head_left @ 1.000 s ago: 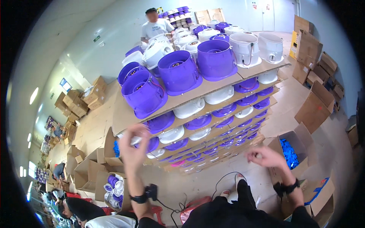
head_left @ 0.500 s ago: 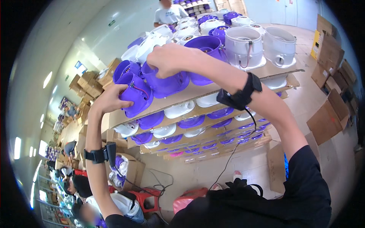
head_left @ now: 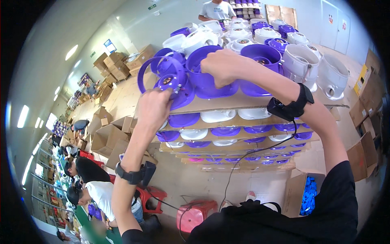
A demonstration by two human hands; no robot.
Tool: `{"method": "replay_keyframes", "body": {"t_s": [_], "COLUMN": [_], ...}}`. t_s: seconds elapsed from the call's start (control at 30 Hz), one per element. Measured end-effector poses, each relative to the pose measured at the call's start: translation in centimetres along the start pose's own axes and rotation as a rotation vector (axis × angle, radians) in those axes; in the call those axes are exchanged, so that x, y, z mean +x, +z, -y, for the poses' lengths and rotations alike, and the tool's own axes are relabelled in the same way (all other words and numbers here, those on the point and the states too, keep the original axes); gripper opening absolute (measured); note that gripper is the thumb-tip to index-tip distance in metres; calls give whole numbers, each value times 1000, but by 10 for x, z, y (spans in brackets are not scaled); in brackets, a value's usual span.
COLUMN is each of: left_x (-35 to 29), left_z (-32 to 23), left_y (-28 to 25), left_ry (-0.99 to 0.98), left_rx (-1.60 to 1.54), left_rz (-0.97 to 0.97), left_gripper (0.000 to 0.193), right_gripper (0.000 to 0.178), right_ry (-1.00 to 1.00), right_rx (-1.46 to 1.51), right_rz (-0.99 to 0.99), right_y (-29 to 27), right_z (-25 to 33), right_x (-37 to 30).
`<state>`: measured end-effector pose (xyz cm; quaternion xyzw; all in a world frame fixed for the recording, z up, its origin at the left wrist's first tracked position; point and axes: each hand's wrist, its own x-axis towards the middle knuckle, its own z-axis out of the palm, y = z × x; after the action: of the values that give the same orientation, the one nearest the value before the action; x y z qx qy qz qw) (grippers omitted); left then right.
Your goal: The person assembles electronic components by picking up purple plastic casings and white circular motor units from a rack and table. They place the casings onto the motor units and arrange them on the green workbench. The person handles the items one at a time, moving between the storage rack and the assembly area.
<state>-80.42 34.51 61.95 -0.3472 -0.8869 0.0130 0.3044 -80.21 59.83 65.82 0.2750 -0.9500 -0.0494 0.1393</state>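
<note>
Left hand: The left hand (head_left: 154, 105) had its fingers curled over the near rim of a purple tub and seemed to grip it.
Right hand: The right hand (head_left: 225, 67) was bunched up over the rim of the next purple tub. Its fingertips were hidden, so I cannot tell if it gripped anything.
Left purple tub: This tub (head_left: 175, 83) was at the near left of the pile. I cannot tell if it stood straight or leaned.
Next purple tub: This one (head_left: 201, 81) stood upright just to the right, on the top cardboard sheet (head_left: 260, 101).
Neighbours: A third purple tub (head_left: 256, 89) stood partly behind the right arm, with a white tub (head_left: 298, 67) beyond it.
Good hold: A firm but gentle grip on the rim was probably best, clear of the middle part.
Careful bit: Tubs stood close, so slow, small moves seemed safest. The right wrist box (head_left: 280, 109) could have bumped a rim.
</note>
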Motion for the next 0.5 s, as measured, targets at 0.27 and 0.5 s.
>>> {"method": "replay_keyframes", "body": {"t_s": [0.27, 0.5], "left_x": [-11, -65], "left_z": [47, 52], "left_y": [3, -37], "left_ry": [-8, -44], "left_rx": [-105, -287], "left_rz": [22, -182], "left_gripper": [31, 32], "right_gripper": [37, 34], "right_ry": [19, 356], "right_rx": [-123, -149], "right_rz": [5, -203], "right_y": [-4, 17], "right_z": [19, 0], "right_x": [20, -30]}}
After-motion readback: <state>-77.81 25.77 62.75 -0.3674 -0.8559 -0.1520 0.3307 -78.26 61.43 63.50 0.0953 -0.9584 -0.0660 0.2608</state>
